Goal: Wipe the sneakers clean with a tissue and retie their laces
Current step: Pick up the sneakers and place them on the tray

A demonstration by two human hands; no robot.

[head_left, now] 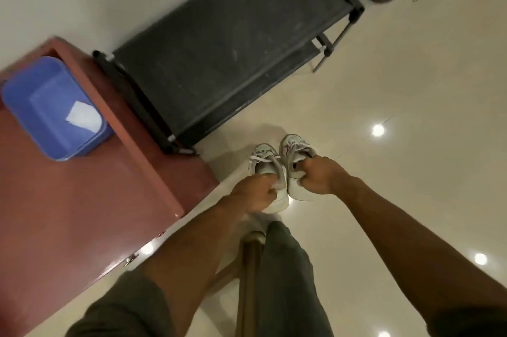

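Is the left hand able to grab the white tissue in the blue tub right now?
Probably not right away. The left hand grips the heel of the left sneaker, so its grip is taken. The tissue lies uncovered in the blue tub on the red cabinet, so the way looks free once it lets go.

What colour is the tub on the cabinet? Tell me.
Blue tub, seen in the head view, holding a white tissue.
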